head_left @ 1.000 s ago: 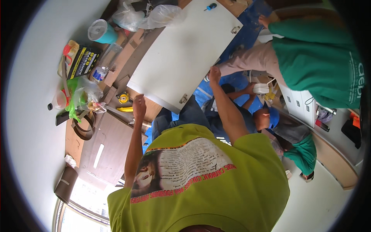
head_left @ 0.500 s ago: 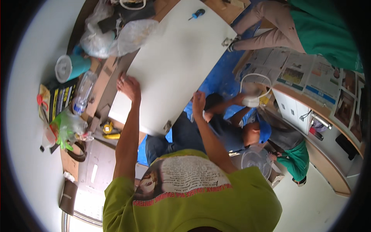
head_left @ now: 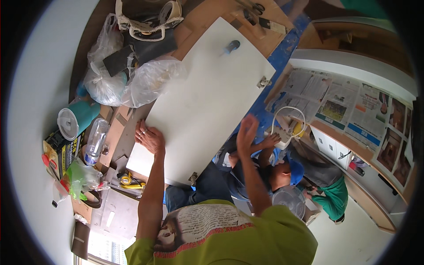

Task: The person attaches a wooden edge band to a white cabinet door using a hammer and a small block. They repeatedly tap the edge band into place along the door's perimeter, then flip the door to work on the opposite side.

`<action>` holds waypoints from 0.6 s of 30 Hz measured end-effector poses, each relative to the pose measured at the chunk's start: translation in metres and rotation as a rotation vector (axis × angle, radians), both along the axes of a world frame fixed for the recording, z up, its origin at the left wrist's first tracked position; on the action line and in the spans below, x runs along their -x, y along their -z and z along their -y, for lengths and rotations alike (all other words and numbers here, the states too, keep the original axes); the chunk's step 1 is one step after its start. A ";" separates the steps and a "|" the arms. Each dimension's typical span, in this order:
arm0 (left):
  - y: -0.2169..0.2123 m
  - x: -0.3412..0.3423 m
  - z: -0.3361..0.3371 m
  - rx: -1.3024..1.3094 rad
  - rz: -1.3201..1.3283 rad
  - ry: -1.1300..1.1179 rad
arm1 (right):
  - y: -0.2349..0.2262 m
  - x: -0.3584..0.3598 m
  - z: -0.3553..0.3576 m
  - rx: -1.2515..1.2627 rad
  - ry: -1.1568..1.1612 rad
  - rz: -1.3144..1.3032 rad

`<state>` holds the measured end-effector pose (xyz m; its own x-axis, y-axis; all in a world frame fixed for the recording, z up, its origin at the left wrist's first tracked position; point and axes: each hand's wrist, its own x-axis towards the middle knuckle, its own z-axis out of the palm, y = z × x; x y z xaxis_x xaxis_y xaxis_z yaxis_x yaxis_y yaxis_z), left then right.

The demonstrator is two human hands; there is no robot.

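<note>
A white cabinet door [head_left: 198, 97] lies slantwise in front of me, with a metal hinge [head_left: 264, 82] at its far right edge and another hinge [head_left: 193, 178] near my lap. My left hand [head_left: 150, 138] grips the door's left edge, fingers curled over the side and thumb on top. Just beyond the right edge, my right hand [head_left: 247, 134] is raised and smeared by motion, so its fingers are unclear. A screwdriver [head_left: 232, 46] with a blue and dark handle rests on the far end of the door.
Plastic bags [head_left: 152, 79], a turquoise tumbler [head_left: 79, 120], a clear bottle [head_left: 96, 141] and a tape measure [head_left: 126, 177] lie to the left. At right, a person in a blue cap [head_left: 296, 172] crouches close by, near a newspaper-covered surface [head_left: 304, 90]. Another person in green [head_left: 333, 196] works beyond.
My right hand has lifted off the door's right edge and moved outward. My left hand stays on the left edge. The view has shifted, and the standing person has mostly left the top right.
</note>
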<state>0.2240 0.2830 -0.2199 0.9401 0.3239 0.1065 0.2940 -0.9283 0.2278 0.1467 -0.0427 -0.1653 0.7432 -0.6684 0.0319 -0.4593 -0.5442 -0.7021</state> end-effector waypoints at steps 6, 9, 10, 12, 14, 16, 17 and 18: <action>0.000 -0.003 0.002 0.019 -0.001 0.011 | -0.023 -0.248 0.101 0.443 -0.420 0.110; 0.000 -0.003 0.000 0.032 -0.011 0.010 | 0.008 -0.331 0.139 0.633 -0.511 0.066; 0.000 -0.002 0.000 0.037 -0.016 0.005 | 0.019 -0.349 0.148 0.677 -0.504 -0.002; -0.001 -0.005 -0.001 0.049 -0.019 -0.001 | 0.040 -0.378 0.164 0.690 -0.504 -0.110; -0.004 -0.005 0.001 0.066 -0.025 0.000 | 0.054 -0.393 0.180 0.629 -0.525 -0.200; -0.005 -0.005 0.000 0.076 -0.019 0.005 | 0.055 -0.400 0.185 0.606 -0.593 -0.207; -0.005 -0.006 0.000 0.084 -0.016 0.015 | 0.054 -0.401 0.187 0.596 -0.621 -0.212; -0.004 -0.005 -0.001 0.093 -0.024 0.016 | 0.048 -0.397 0.182 0.586 -0.620 -0.230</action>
<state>0.2295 0.2841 -0.2157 0.9471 0.3164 0.0537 0.2859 -0.9080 0.3064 0.5441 -0.2249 -0.2133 0.9966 -0.0664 0.0478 -0.0580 -0.9856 -0.1586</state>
